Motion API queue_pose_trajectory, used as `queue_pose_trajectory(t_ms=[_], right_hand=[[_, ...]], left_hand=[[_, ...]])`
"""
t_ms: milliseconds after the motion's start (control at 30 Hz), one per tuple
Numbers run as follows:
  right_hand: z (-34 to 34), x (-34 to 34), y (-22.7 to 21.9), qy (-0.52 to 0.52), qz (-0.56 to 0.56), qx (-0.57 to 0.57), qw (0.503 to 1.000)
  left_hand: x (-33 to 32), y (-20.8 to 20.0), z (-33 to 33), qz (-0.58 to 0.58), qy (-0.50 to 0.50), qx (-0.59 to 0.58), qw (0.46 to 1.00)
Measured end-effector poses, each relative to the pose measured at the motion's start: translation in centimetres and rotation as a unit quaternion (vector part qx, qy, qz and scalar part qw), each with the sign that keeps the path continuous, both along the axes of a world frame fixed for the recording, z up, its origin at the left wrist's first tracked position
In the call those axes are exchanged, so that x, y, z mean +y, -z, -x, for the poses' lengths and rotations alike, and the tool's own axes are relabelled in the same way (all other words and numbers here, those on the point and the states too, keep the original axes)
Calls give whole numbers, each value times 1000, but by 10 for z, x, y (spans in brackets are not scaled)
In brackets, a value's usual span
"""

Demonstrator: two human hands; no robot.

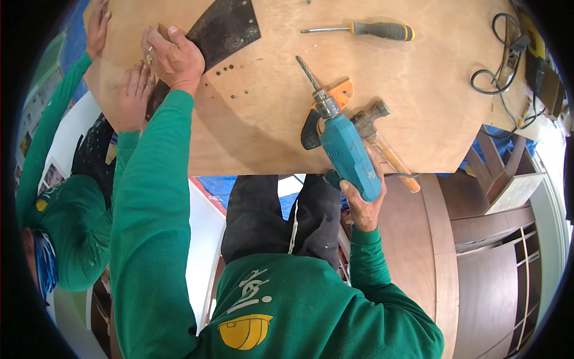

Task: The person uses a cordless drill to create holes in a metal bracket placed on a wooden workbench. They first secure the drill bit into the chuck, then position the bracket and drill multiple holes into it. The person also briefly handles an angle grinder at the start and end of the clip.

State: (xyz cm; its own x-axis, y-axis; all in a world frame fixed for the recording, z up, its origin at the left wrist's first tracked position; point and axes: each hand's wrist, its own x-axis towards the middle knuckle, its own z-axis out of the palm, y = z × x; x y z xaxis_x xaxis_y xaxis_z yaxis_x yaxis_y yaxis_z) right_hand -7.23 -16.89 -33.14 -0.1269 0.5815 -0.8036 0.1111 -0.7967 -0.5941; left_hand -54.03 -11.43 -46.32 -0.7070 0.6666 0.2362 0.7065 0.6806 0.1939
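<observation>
My left hand (177, 61) presses on a dark, tapered saw blade (227, 29), its fingers bent over the edge. Small holes show at the blade's wide end. My right hand (363, 208) grips a teal power drill (349, 149) by its handle, and the long drill bit (306, 72) points up and left above the tabletop. Beneath the drill lies an orange and black saw handle (342, 93), apart from the blade. A co-worker's hand (133, 99) touches the blade's narrow part beside my left wrist, while their other hand (97, 30) rests at the board's left edge.
The plywood tabletop (263, 131) bears several small dark holes or bits near the blade. A claw hammer (391, 157) lies beside the drill, partly over the front edge. Farther back is a screwdriver (382, 30). A corded tool (536, 45) and its black cable (491, 81) lie at the right.
</observation>
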Motion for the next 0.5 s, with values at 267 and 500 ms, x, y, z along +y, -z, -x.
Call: queue_pose_trajectory(t_ms=[267, 500], right_hand=[[4, -1, -3, -20, -22, -20, 999], [5, -3, -3, -18, -33, -11, 999]], left_hand=[[5, -5, -3, -13, 11, -8, 1000], [1, -4, 1, 1, 26, 16, 1000]])
